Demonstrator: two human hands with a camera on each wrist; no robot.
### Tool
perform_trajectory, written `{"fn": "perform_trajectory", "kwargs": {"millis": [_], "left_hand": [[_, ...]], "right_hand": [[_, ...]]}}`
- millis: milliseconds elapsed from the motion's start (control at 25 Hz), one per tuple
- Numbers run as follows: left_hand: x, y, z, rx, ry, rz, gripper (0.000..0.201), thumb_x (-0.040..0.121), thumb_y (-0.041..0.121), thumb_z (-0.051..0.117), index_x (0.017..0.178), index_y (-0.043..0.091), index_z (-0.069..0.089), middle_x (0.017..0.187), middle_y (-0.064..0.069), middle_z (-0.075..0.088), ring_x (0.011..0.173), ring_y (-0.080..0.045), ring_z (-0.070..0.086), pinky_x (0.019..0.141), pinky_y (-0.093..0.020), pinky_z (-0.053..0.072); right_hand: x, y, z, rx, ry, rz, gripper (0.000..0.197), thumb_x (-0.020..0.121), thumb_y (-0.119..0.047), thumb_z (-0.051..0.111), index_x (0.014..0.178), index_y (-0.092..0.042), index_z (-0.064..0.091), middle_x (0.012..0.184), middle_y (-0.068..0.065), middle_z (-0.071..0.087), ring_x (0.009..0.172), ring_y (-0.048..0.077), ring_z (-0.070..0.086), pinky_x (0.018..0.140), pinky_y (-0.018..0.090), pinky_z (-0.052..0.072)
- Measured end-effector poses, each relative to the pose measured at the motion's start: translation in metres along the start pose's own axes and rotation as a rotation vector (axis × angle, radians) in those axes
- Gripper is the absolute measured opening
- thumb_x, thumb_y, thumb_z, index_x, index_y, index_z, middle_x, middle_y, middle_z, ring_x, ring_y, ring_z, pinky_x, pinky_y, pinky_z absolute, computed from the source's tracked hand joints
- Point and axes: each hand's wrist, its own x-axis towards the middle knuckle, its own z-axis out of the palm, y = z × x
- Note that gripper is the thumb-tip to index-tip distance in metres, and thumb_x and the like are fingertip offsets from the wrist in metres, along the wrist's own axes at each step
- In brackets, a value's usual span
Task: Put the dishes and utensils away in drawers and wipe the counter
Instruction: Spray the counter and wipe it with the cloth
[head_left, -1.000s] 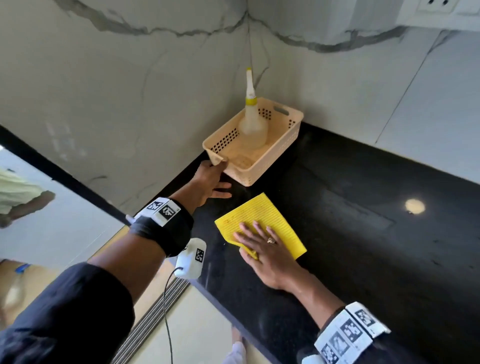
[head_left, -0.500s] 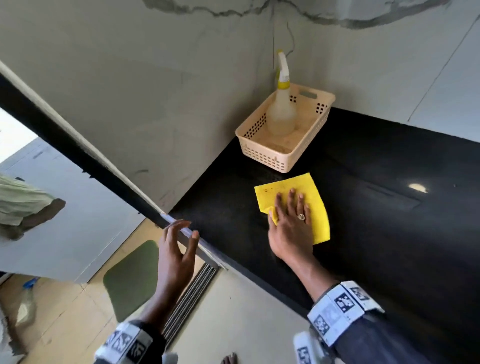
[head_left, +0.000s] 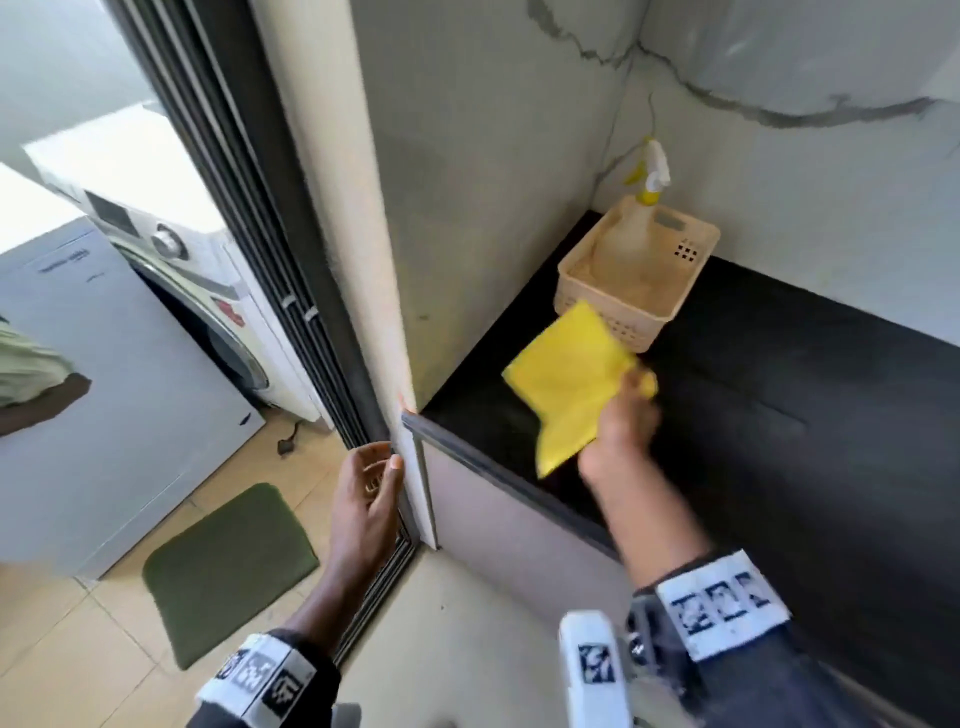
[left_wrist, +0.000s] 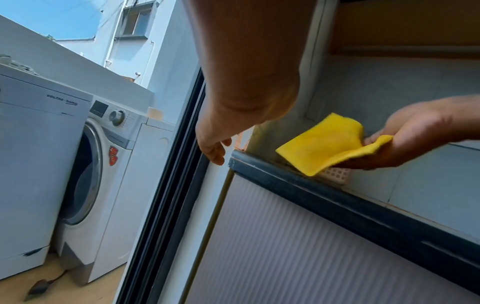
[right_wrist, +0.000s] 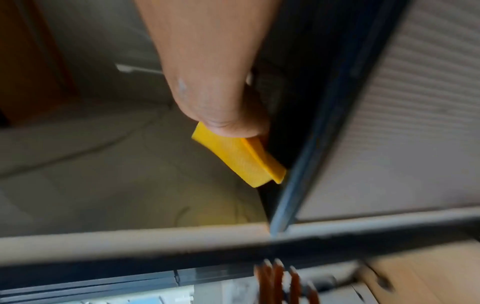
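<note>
Lifting clear of the counter (head_left: 779, 395), the yellow cloth (head_left: 566, 384) now hangs pinched in the right hand (head_left: 618, 431), no longer pressed flat. Left hand (head_left: 363, 499), fingers loosely spread, has dropped below the edge.

A white washing machine (head_left: 197, 291) stands past the dark door frame (head_left: 291, 270), near a green floor mat (head_left: 228, 571).

yellow cloth (head_left: 566, 384) | folded, lifted | above black counter (head_left: 779, 395)

Matt yellow cloth (head_left: 569, 387), soft and finely ribbed. Glossy black stone desk (head_left: 779, 415). Perforated beige plastic basket (head_left: 636, 306). Translucent plastic spray bottle (head_left: 631, 234). Veined polished marble wall (head_left: 493, 156).
</note>
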Motion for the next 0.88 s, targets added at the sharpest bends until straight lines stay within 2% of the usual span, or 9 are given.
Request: {"fn": "perform_trajectory", "kwargs": {"millis": [80, 160, 280, 360, 480, 600, 760, 800, 880], "left_hand": [[0.004, -0.008, -0.001, -0.016, -0.016, 0.013, 0.017, 0.097, 0.029, 0.054, 0.110, 0.018, 0.060, 0.106, 0.006, 0.064, 0.099, 0.001, 0.059, 0.088, -0.031, 0.051], [-0.001, -0.018, -0.002, 0.001, -0.038, 0.006, 0.016, 0.097, 0.029, 0.054, 0.107, 0.019, 0.062, 0.106, 0.004, 0.064, 0.101, -0.006, 0.061, 0.086, -0.029, 0.051], [-0.010, -0.029, -0.018, 0.058, -0.087, 0.010, 0.019, 0.099, 0.031, 0.051, 0.108, 0.018, 0.062, 0.107, 0.008, 0.063, 0.101, 0.000, 0.059, 0.083, -0.019, 0.048], [-0.006, -0.035, -0.028, 0.100, -0.077, 0.002, 0.020, 0.099, 0.033, 0.049, 0.107, 0.020, 0.061, 0.106, 0.011, 0.063, 0.098, 0.008, 0.057, 0.079, -0.012, 0.045], [-0.002, -0.021, -0.021, 0.106, 0.034, 0.067, 0.008, 0.100, 0.026, 0.052, 0.097, 0.026, 0.060, 0.094, 0.011, 0.063, 0.086, 0.010, 0.056, 0.072, -0.010, 0.041], [0.003, 0.009, 0.012, 0.081, 0.016, 0.180, 0.012, 0.100, 0.024, 0.054, 0.103, 0.016, 0.062, 0.097, 0.002, 0.064, 0.084, -0.001, 0.057, 0.076, -0.018, 0.046], [0.008, 0.048, 0.090, 0.185, -0.257, 0.479, 0.034, 0.097, 0.038, 0.050, 0.117, 0.012, 0.058, 0.114, -0.004, 0.060, 0.107, -0.023, 0.057, 0.093, -0.037, 0.045], [0.011, 0.052, 0.110, 0.281, -0.368, 0.534, 0.048, 0.095, 0.047, 0.046, 0.127, 0.012, 0.055, 0.126, -0.006, 0.056, 0.121, -0.027, 0.051, 0.102, -0.041, 0.040], [0.013, 0.050, 0.140, 0.535, -0.597, 0.492, 0.081, 0.086, 0.065, 0.037, 0.151, 0.017, 0.031, 0.158, -0.008, 0.027, 0.148, -0.028, 0.016, 0.120, -0.048, 0.011]], "right_hand": [[0.037, -0.014, 0.031, -0.295, -0.066, -0.442, 0.031, 0.104, -0.021, 0.044, 0.120, 0.000, 0.059, 0.112, 0.015, 0.062, 0.097, 0.024, 0.060, 0.079, 0.020, 0.047], [0.072, 0.020, 0.064, -0.817, -0.335, -0.501, 0.040, 0.104, -0.025, 0.040, 0.135, -0.002, 0.051, 0.133, 0.019, 0.056, 0.122, 0.031, 0.053, 0.101, 0.030, 0.038], [0.082, 0.097, 0.086, -1.584, -0.536, -0.500, 0.055, 0.105, -0.036, 0.028, 0.154, -0.013, 0.021, 0.163, 0.011, 0.013, 0.148, 0.039, 0.010, 0.119, 0.050, 0.006], [0.055, 0.121, 0.081, -1.698, -0.580, -0.713, 0.058, 0.103, -0.038, 0.026, 0.154, -0.012, 0.021, 0.162, 0.014, 0.013, 0.147, 0.044, 0.009, 0.118, 0.056, 0.007], [-0.015, 0.132, 0.028, -1.646, -0.821, -0.988, 0.060, 0.100, -0.046, 0.022, 0.149, -0.014, 0.035, 0.158, 0.013, 0.029, 0.146, 0.042, 0.020, 0.117, 0.054, 0.015], [-0.028, 0.111, -0.040, -1.688, -1.043, -0.983, 0.057, 0.101, -0.049, 0.016, 0.153, -0.028, 0.027, 0.163, -0.003, 0.015, 0.151, 0.027, 0.010, 0.120, 0.046, 0.006], [0.034, 0.042, -0.168, -1.614, -0.626, -0.767, 0.057, 0.098, -0.058, 0.014, 0.152, -0.042, 0.016, 0.161, -0.015, 0.006, 0.152, 0.019, 0.004, 0.122, 0.044, 0.004], [0.048, 0.026, -0.208, -1.597, -0.482, -0.707, 0.060, 0.094, -0.061, 0.010, 0.151, -0.043, 0.014, 0.160, -0.016, 0.005, 0.152, 0.021, 0.006, 0.122, 0.045, 0.004], [0.054, 0.012, -0.280, -1.560, -0.160, -0.589, 0.072, 0.087, -0.063, 0.004, 0.152, -0.036, 0.019, 0.161, -0.011, 0.006, 0.151, 0.027, 0.009, 0.121, 0.047, 0.005]]}}
